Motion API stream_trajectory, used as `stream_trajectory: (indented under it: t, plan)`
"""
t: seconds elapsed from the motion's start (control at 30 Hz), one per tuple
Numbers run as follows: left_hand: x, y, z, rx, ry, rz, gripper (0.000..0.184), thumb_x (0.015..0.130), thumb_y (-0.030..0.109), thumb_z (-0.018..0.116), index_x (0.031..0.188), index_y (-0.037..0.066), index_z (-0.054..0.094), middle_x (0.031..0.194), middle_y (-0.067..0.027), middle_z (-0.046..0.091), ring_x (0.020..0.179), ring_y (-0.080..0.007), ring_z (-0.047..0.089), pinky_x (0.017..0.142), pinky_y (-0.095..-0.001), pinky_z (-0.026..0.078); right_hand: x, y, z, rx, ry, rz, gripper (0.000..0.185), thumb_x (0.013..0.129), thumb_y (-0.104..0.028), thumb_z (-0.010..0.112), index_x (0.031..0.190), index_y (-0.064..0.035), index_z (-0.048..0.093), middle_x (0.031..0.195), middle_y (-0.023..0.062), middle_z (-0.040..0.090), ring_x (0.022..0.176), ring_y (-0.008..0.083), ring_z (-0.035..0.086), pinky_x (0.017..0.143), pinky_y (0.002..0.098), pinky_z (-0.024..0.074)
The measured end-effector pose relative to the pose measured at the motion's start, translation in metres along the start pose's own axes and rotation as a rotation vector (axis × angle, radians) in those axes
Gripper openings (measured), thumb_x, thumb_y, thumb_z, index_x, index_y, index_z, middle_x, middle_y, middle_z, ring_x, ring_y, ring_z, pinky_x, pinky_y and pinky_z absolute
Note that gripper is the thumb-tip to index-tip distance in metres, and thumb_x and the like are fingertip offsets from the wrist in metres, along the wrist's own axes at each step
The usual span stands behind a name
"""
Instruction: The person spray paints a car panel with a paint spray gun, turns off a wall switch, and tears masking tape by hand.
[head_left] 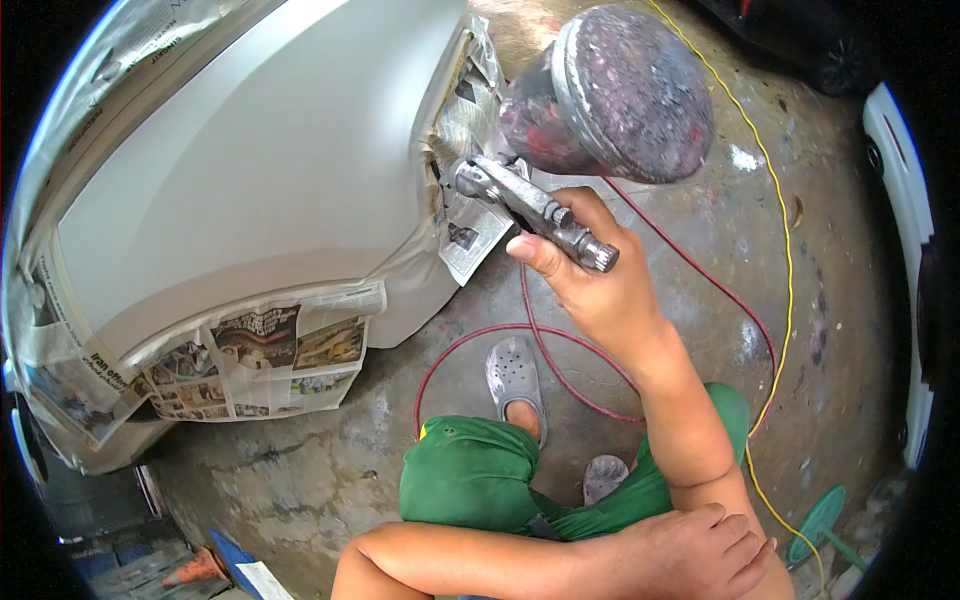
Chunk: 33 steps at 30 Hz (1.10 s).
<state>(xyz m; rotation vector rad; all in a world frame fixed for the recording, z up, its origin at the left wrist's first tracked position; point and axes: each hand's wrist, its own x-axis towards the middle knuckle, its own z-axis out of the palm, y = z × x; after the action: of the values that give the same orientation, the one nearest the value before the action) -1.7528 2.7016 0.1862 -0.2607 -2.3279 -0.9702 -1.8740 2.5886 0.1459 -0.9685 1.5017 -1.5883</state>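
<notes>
My right hand is wrapped round a metal spray gun, with the thumb on its near side. A paint-stained cup with a crusted lid sits on the gun. The nozzle end is close to the right edge of a light grey car body panel. My left hand rests across my right arm near the elbow, its fingers slightly bent and apart, holding no tool. Newspaper masking borders the panel's lower edge, and another newspaper sheet hangs at its right edge.
A red hose loops over the stained concrete floor by my feet. A yellow cord runs down the right side. At the right stands a white car part. An orange cone lies bottom left; a green round object is bottom right.
</notes>
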Motion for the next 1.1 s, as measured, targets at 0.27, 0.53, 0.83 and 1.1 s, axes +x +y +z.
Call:
stream_trajectory:
  t: [0.27, 0.53, 0.83, 1.1]
  plan:
    - [-0.002, 0.002, 0.009, 0.015, -0.035, -0.001, 0.028, 0.085, 0.017, 0.059, 0.109, 0.006, 0.068, 0.081, 0.0002, 0.064, 0.071, -0.0146, 0.061, 0.056, -0.0269, 0.044, 0.017, 0.023, 0.005, -0.221, 0.029, -0.163, 0.047, 0.088, -0.042, 0.079, 0.11, -0.0038, 0.062, 0.08, 0.0144, 0.067, 0.065, 0.0249, 0.06, 0.064, 0.0351, 0.0495]
    - [-0.012, -0.003, 0.018, 0.12, -0.299, 0.076, 0.049, 0.086, 0.014, 0.052, 0.133, 0.002, 0.057, 0.094, 0.0017, 0.057, 0.085, -0.0094, 0.058, 0.069, -0.0228, 0.045, 0.029, 0.038, 0.0, -0.064, 0.165, -0.295, 0.046, 0.087, -0.041, 0.08, 0.108, -0.0041, 0.062, 0.075, 0.011, 0.067, 0.063, 0.0194, 0.059, 0.061, 0.0331, 0.0487]
    - [-0.002, -0.001, 0.012, -0.022, -0.114, -0.023, 0.03, 0.085, 0.017, 0.059, 0.111, 0.005, 0.066, 0.085, -0.0018, 0.064, 0.075, -0.0161, 0.061, 0.058, -0.0273, 0.046, 0.01, 0.042, -0.005, -0.278, 0.028, -0.264, 0.05, 0.085, -0.045, 0.079, 0.107, -0.0033, 0.064, 0.081, 0.0152, 0.068, 0.069, 0.0324, 0.066, 0.065, 0.0402, 0.051]
    - [-0.004, -0.006, 0.01, -0.053, -0.256, -0.018, 0.035, 0.087, 0.018, 0.056, 0.118, 0.004, 0.064, 0.088, -0.0015, 0.062, 0.078, -0.0166, 0.06, 0.064, -0.0283, 0.045, 0.015, 0.065, -0.029, -0.051, -0.055, -0.085, 0.052, 0.087, -0.048, 0.079, 0.11, -0.0033, 0.067, 0.074, 0.0063, 0.064, 0.069, 0.0162, 0.057, 0.066, 0.0329, 0.0477]
